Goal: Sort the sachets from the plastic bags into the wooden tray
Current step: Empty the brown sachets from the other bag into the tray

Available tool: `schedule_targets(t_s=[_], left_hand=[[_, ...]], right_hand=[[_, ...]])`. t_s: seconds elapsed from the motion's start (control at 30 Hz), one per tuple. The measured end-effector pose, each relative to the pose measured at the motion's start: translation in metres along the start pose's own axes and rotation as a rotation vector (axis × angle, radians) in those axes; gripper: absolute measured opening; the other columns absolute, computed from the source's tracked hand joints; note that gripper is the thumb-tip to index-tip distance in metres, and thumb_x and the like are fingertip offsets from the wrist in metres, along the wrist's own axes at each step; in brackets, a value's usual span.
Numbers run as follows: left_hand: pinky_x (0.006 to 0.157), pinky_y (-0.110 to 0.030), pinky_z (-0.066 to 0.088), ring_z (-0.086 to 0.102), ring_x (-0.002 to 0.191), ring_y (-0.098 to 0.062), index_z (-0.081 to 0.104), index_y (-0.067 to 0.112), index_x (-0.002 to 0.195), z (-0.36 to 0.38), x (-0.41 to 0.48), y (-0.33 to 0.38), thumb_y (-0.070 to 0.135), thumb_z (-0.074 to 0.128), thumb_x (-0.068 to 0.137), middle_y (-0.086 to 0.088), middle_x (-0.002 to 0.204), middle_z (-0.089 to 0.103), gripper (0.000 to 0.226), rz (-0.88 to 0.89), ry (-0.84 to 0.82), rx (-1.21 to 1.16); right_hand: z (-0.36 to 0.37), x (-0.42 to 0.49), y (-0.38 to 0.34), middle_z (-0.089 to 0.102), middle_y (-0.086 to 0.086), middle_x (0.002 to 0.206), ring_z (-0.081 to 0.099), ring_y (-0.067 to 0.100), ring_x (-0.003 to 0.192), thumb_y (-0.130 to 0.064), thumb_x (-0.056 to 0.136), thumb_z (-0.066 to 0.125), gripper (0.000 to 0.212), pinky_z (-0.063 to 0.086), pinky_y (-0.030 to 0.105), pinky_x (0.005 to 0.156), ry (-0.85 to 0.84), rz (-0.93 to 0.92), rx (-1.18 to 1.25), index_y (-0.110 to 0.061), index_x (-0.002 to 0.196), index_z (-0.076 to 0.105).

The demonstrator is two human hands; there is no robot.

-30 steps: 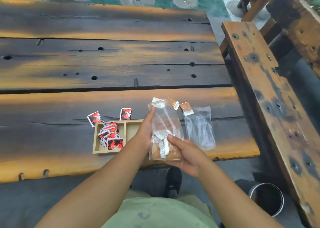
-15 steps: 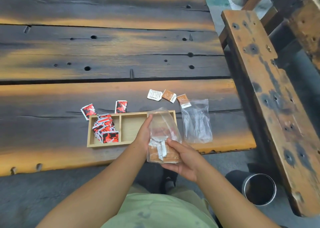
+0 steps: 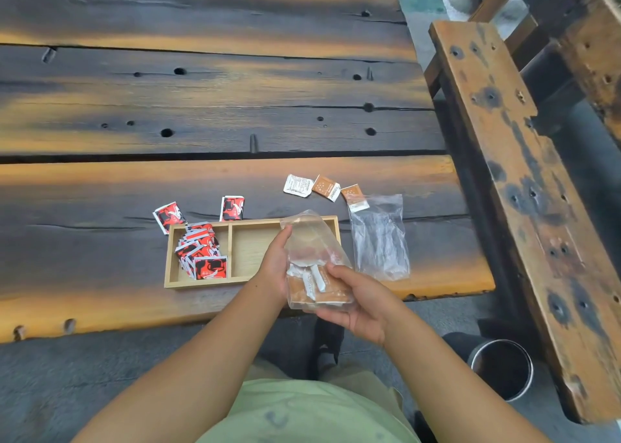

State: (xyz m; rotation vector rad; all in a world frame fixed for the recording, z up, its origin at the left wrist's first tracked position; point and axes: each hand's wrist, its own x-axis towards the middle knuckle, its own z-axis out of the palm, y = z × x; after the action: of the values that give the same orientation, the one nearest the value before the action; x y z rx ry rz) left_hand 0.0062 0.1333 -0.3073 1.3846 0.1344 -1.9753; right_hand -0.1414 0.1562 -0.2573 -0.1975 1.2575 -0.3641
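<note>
Both my hands hold a clear plastic bag [image 3: 311, 241] over the right end of the wooden tray [image 3: 250, 220]. Brown and white sachets [image 3: 316, 286] sit in the bag's bottom. My left hand [image 3: 275, 267] grips the bag's left side; my right hand [image 3: 361, 296] cups it from below and the right. The tray's left compartment holds a pile of red sachets [image 3: 201, 252]; its middle compartment is bare. Two red sachets [image 3: 169, 217] lie behind the tray. A white sachet [image 3: 297, 185] and two brown sachets [image 3: 326, 188] lie further right.
A second clear plastic bag [image 3: 379, 237] lies flat on the table right of the tray. A wooden bench [image 3: 524, 187] runs along the table's right side. A metal can [image 3: 502, 368] stands on the floor beside my right forearm.
The bag has come down a little from upright in front of the loose sachets to lower over the tray's right end. My view has shifted, and both hands keep their grip.
</note>
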Motion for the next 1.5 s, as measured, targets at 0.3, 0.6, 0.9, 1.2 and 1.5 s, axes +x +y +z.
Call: schedule_targets(t_s=[0.3, 0.6, 0.9, 1.2, 1.5], left_hand=[[0.073, -0.040, 0.052, 0.071, 0.075, -0.032, 0.066, 0.007, 0.116, -0.004, 0.011, -0.003, 0.058, 0.053, 0.092, -0.018, 0.084, 0.075, 0.058, -0.020, 0.059, -0.052], [0.083, -0.044, 0.051, 0.072, 0.080, -0.035, 0.075, 0.003, 0.101, -0.019, 0.024, -0.011, 0.062, 0.054, 0.089, -0.021, 0.096, 0.073, 0.065, -0.045, 0.021, -0.106], [0.088, -0.044, 0.052, 0.070, 0.091, -0.036, 0.065, 0.004, 0.121, -0.016, 0.017, -0.008, 0.066, 0.054, 0.086, -0.021, 0.104, 0.070, 0.072, -0.061, -0.003, -0.082], [0.075, -0.041, 0.051, 0.073, 0.066, -0.033, 0.070, 0.002, 0.101, -0.017, 0.019, -0.013, 0.059, 0.052, 0.092, -0.020, 0.082, 0.074, 0.061, -0.030, -0.020, -0.063], [0.090, -0.049, 0.052, 0.068, 0.101, -0.038, 0.059, 0.007, 0.135, -0.020, 0.007, -0.012, 0.062, 0.060, 0.084, -0.021, 0.122, 0.066, 0.075, -0.081, -0.071, -0.160]], right_hand=[[0.003, -0.006, -0.005, 0.076, 0.016, 0.106, 0.076, 0.037, 0.082, -0.033, 0.096, 0.064, 0.034, 0.060, 0.028, 0.050, -0.012, 0.030, -0.072, -0.008, 0.118, 0.066], [0.006, -0.009, -0.003, 0.076, 0.017, 0.106, 0.074, 0.038, 0.086, -0.032, 0.094, 0.066, 0.032, 0.061, 0.034, 0.066, -0.005, 0.050, -0.005, -0.010, 0.118, 0.066], [0.006, -0.010, -0.006, 0.076, 0.018, 0.102, 0.075, 0.035, 0.076, -0.033, 0.095, 0.064, 0.033, 0.062, 0.032, 0.059, -0.002, 0.044, -0.016, -0.008, 0.117, 0.066], [0.006, -0.013, -0.003, 0.076, 0.017, 0.105, 0.075, 0.036, 0.080, -0.031, 0.096, 0.064, 0.032, 0.063, 0.033, 0.060, 0.002, 0.041, -0.038, -0.009, 0.120, 0.064], [0.010, -0.017, 0.002, 0.077, 0.013, 0.103, 0.076, 0.035, 0.085, -0.037, 0.094, 0.064, 0.034, 0.062, 0.032, 0.060, 0.016, 0.019, -0.080, -0.014, 0.120, 0.064]])
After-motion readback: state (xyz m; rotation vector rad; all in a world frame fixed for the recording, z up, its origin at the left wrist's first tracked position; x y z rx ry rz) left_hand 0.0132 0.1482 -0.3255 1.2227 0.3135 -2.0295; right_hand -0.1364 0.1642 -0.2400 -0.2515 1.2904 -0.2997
